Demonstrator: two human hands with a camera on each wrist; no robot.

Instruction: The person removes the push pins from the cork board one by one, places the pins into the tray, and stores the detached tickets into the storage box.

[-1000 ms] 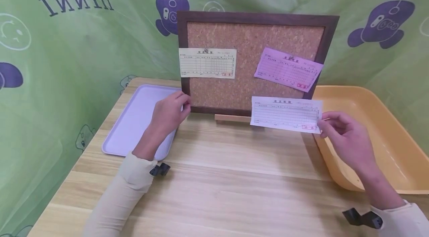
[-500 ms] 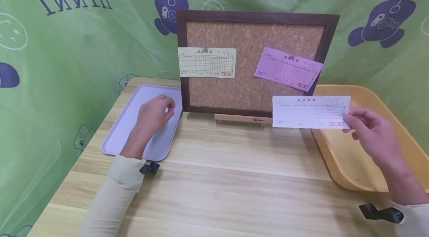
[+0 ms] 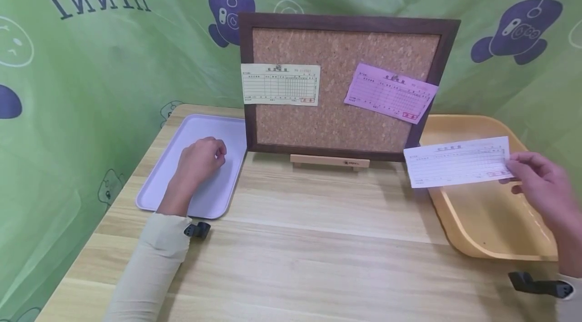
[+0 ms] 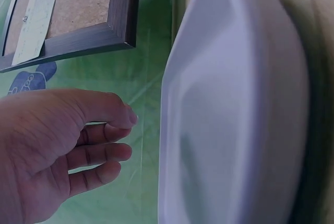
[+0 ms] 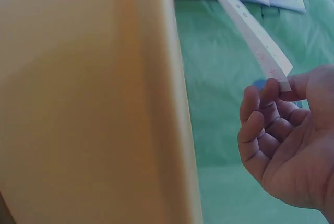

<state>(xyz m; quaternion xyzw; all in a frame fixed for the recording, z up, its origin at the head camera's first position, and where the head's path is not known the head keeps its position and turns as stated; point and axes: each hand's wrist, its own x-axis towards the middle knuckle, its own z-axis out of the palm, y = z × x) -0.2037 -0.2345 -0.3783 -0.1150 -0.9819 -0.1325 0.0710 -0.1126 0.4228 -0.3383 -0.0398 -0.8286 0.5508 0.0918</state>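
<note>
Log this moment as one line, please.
right hand: pinches white slip | left hand: above tray, nothing visibly held | board: yellow slip, purple slip attached

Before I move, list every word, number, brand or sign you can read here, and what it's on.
"INNIU", left to right, letters flipped: green curtain.
Cream slip: heading, red number and red boxed mark, too blurred to read.
Pink slip: heading and red boxed mark, too blurred.
White slip in the right hand: heading and red boxed mark, too blurred.
Wooden ledge below the corkboard: dark mark, too small to read.
</note>
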